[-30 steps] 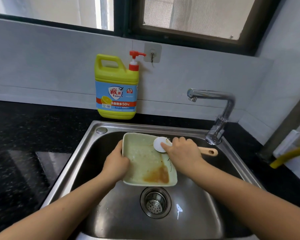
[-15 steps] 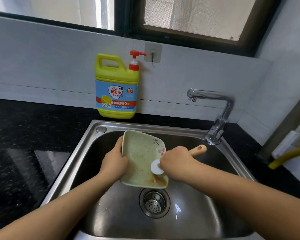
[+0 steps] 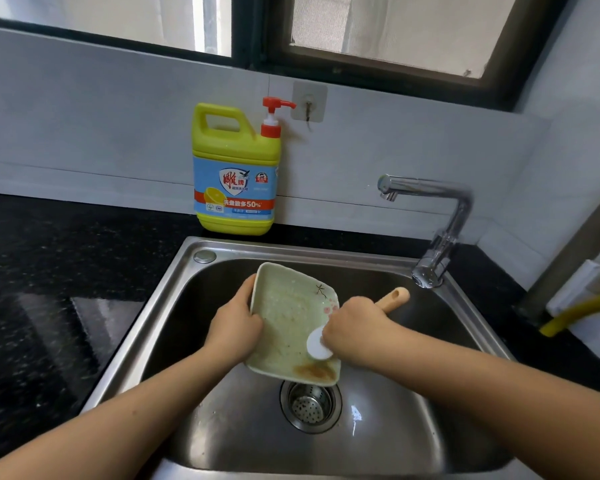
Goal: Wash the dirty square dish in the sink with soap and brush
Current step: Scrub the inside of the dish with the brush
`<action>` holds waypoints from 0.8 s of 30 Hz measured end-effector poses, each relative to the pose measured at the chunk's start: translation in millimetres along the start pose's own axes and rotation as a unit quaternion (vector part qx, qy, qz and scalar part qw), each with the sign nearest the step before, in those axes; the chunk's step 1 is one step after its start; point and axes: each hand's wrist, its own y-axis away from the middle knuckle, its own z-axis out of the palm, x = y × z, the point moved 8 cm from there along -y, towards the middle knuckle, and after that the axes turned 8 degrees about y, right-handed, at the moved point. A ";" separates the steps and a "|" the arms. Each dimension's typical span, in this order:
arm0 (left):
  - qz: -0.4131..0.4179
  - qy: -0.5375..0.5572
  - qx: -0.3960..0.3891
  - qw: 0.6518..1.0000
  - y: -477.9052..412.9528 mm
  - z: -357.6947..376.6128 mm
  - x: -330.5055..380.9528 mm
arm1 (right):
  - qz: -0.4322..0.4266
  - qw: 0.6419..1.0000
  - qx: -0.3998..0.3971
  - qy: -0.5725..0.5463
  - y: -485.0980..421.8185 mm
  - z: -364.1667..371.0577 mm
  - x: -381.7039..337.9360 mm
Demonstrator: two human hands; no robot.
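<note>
Brush (image 3: 318, 345) slid to dish (image 3: 288, 317) lower edge, right hand (image 3: 355, 329) clutching it, left hand (image 3: 234, 327) gripping rim

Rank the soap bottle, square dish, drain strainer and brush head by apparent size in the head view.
1. Soap bottle and square dish: near equal; the dish is tilted and partly hidden, so unranked.
2. Drain strainer.
3. Brush head.

A pale tiled wall (image 3: 84, 116) rises behind a black speckled worktop (image 3: 49, 271); a dark-framed window (image 3: 395, 29) above lets in daylight.
</note>
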 end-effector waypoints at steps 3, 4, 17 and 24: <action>0.000 0.002 0.008 1.000 -1.7 -5.0 0.2 | -0.021 0.999 0.017 -0.022 7.5 -2.5 -7.5; 0.000 0.004 0.007 1.000 -1.9 -5.1 0.3 | -0.013 0.999 0.017 -0.024 7.1 -2.7 -5.3; 0.014 0.051 -0.002 0.999 -1.0 -1.3 1.9 | 0.158 0.977 0.083 -0.113 -0.5 -0.8 29.3; 0.025 0.066 0.023 0.997 -2.8 -4.4 0.5 | 0.060 0.968 0.108 -0.217 28.6 -6.8 -0.7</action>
